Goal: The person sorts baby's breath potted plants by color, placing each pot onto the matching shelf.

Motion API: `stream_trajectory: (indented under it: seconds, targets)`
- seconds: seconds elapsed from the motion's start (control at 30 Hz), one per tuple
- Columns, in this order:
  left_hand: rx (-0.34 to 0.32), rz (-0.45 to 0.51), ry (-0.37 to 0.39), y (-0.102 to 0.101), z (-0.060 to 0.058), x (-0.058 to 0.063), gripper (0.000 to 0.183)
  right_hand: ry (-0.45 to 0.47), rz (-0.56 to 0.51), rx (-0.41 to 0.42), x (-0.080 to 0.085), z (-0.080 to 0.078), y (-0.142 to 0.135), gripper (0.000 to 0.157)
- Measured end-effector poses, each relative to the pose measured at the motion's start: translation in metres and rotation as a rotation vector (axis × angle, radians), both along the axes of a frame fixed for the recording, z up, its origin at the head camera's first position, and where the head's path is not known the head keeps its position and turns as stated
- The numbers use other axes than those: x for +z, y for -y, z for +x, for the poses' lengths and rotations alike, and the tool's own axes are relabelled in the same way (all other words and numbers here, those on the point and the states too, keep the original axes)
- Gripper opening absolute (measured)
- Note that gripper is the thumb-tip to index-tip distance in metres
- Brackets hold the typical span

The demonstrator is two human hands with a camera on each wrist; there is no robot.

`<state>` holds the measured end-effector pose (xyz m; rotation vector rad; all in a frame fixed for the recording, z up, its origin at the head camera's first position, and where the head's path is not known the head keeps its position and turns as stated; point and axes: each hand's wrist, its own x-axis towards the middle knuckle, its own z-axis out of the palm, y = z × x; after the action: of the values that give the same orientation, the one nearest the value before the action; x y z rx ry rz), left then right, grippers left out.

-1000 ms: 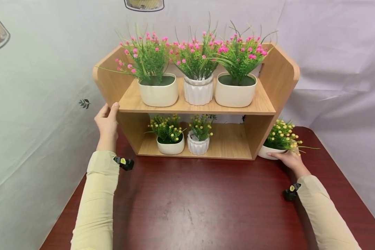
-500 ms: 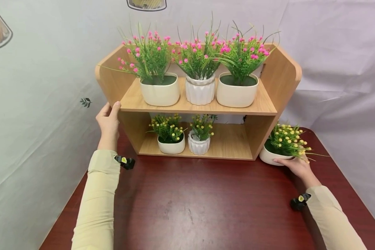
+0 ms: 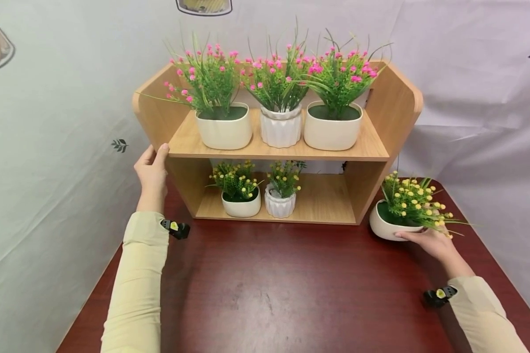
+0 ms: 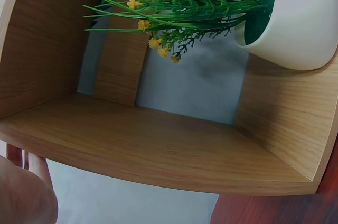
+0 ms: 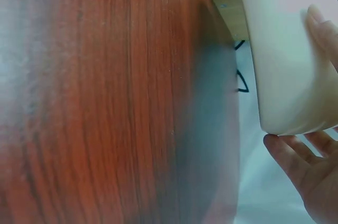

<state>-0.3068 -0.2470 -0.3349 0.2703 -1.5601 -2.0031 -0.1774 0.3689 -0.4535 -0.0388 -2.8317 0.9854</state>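
Observation:
My right hand point(image 3: 433, 241) grips a cream oval flowerpot point(image 3: 390, 230) of yellow flowers, to the right of the wooden shelf point(image 3: 278, 156). In the right wrist view, the thumb lies on the wall of the flowerpot point(image 5: 290, 60) and the fingers point(image 5: 290, 163) reach around its end. My left hand point(image 3: 152, 171) holds the shelf's left side panel at the front edge, level with the upper board. In the left wrist view, part of the left hand point(image 4: 26, 189) shows beside the side panel; some fingers are hidden.
The upper board bears pink-flowered plants in a left oval pot point(image 3: 225, 132), a fluted white pot point(image 3: 280, 130) and a right oval pot point(image 3: 333, 132). Below stand yellow-flowered plants in an oval pot point(image 3: 242, 206) and a fluted pot point(image 3: 280, 206). The dark red table point(image 3: 278, 284) carries the shelf.
My right hand has drawn the potted yellow plant to the right and toward me, away from the shelf's right side. The left hand has stayed on the side panel.

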Motion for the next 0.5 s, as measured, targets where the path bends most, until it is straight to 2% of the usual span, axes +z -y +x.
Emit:
stream_trajectory:
  seconds: [0.2,0.33,0.43,0.5]
  targets:
    - [-0.009,0.009,-0.016,0.001,0.0,-0.001,0.032,-0.017,-0.02,0.021,0.004,0.013,0.004,0.087]
    - [-0.019,0.016,-0.022,0.001,0.001,0.0,0.031,0.006,-0.007,0.045,0.009,0.02,0.01,0.076]
    - [-0.028,0.028,-0.022,0.001,0.001,0.0,0.031,0.185,0.064,0.046,0.018,0.026,0.013,0.079]
    - [-0.032,0.039,-0.025,0.001,0.001,0.0,0.032,0.262,0.092,0.058,0.023,0.028,0.015,0.088]
